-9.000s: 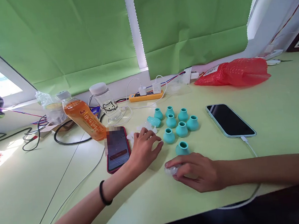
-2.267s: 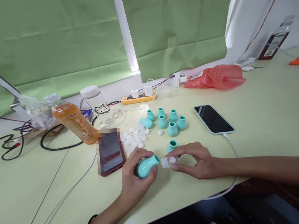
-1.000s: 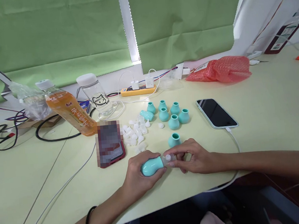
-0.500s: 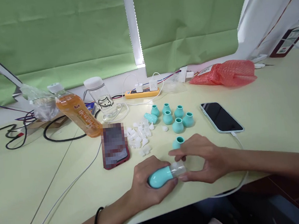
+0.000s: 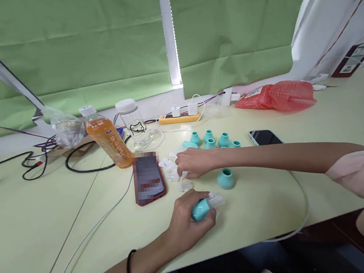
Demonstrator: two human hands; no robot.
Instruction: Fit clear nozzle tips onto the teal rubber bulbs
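My left hand (image 5: 186, 219) is wrapped round a teal rubber bulb (image 5: 200, 209) with a clear plastic tip (image 5: 217, 200) fitted in its mouth, held near the table's front edge. My right hand (image 5: 193, 162) reaches left across the table into a heap of small clear plastic pieces (image 5: 171, 171), fingers curled down on them; what they pinch is hidden. One teal bulb (image 5: 225, 178) stands alone just right of that hand. Several more teal bulbs (image 5: 214, 140) stand behind my right forearm.
A red phone (image 5: 149, 182) lies left of the clear pieces. An orange drink bottle (image 5: 107, 137), a clear cat bottle (image 5: 134, 124), a yellow power strip (image 5: 179, 117), black cables (image 5: 76, 162), a charging phone (image 5: 264, 137) and a red bag (image 5: 282, 95) sit further back.
My right hand has let go of the clear tip and moved up and left to the heap of clear pieces. The left hand keeps the bulb with the tip in it.
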